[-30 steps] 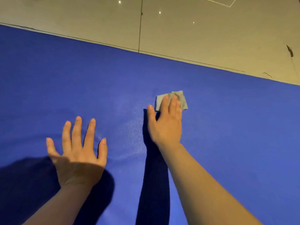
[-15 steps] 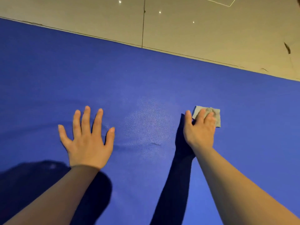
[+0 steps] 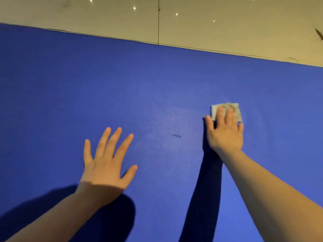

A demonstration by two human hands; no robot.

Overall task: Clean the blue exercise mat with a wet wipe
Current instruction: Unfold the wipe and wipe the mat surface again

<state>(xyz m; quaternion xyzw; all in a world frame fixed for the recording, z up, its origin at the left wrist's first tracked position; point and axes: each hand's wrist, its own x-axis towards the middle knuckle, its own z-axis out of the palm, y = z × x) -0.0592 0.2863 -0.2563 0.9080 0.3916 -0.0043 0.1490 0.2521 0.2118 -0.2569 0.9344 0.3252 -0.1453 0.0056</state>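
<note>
Your right hand (image 3: 225, 131) presses a folded grey wet wipe (image 3: 235, 110) flat against the blue exercise mat (image 3: 87, 84), fingers straight over the wipe, to the right of a short dark mark (image 3: 176, 136). Your left hand (image 3: 106, 163) rests on the mat, fingers spread, holding nothing. Beige floor tiles (image 3: 227, 28) border the mat's far edge.

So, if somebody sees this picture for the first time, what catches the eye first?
First the blue mat, which fills nearly the whole view below a strip of beige tiled floor. Next the two bare hands: the right hand presses a folded grey wipe flat, and the left hand is spread open over the mat. Between them lies a small dark mark.
</note>
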